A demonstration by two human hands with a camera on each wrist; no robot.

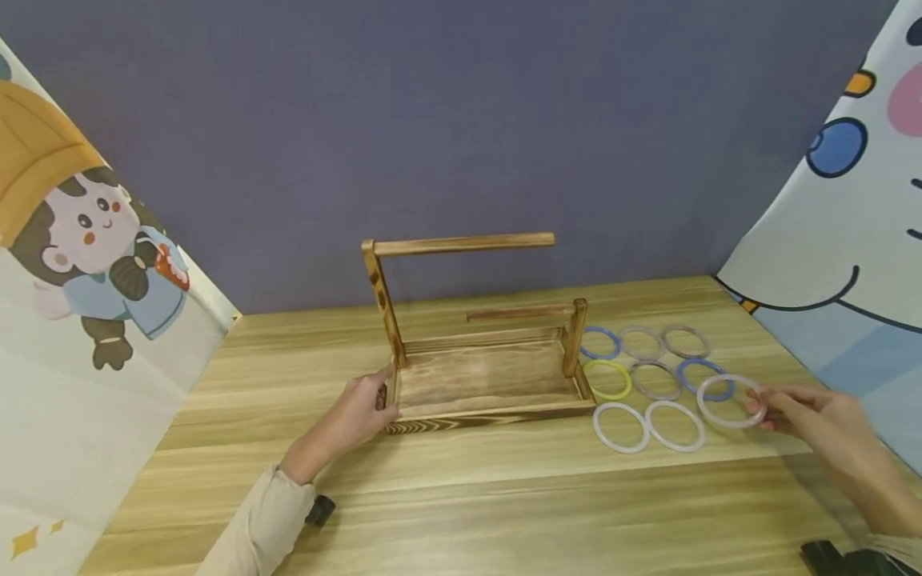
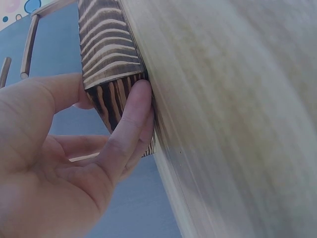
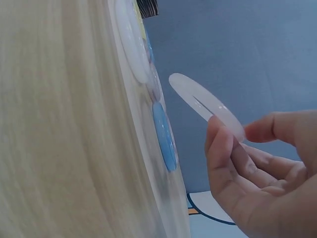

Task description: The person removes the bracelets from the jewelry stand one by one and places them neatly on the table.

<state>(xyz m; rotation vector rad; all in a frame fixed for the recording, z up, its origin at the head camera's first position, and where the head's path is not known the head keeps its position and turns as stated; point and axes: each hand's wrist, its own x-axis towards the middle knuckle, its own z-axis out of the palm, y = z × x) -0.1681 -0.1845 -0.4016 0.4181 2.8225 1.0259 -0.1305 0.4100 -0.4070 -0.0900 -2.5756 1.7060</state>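
Observation:
A brown wooden bangle rack (image 1: 490, 419) stands on the table, with a shallow tray base and two bars at different heights. My left hand (image 1: 353, 412) grips the tray's left end. In the left wrist view, thumb and fingers hold its striped corner (image 2: 111, 54). On the right, my right hand (image 1: 821, 418) pinches a pale translucent bangle (image 1: 729, 423) by its right edge. The right wrist view shows that bangle (image 3: 185, 88) tilted and raised off the table. Near it lie a blue bangle (image 1: 680, 374) and two white bangles (image 1: 597, 428). Both bars bear no bangles.
Behind these, a yellow bangle (image 1: 608, 397), another blue bangle (image 1: 601, 357) and several pale pinkish or greyish bangles (image 1: 686, 327) lie flat beside the rack's right end. A dark blue-grey panel (image 1: 461, 144) rises behind the wooden table (image 1: 461, 512). Cartoon-printed panels (image 1: 72, 384) flank both sides.

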